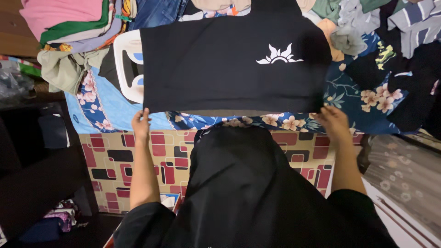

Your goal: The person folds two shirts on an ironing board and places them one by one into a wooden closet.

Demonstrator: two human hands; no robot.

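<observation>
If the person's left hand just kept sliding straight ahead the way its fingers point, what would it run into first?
The left hand already touches the near left corner of the black T-shirt with a white sun print. Going straight on, it would likely slide along or under that shirt's left edge, toward the white plastic folding board beneath it. Depth is hard to judge.

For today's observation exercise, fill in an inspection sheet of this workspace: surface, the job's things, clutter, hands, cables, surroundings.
Surface: bed with a blue floral sheet; patterned red-and-black side panel below it.
Job's things: black garment with a white sun-shaped print, spread flat on the bed, partly over a white plastic board.
Clutter: folded stack of clothes at the top left; loose heap of clothes at the top right.
Hands: left hand and right hand each pinch a lower corner of the garment.
Cables: nothing seen.
Surroundings: dark furniture at the left; patterned floor at the right.
</observation>
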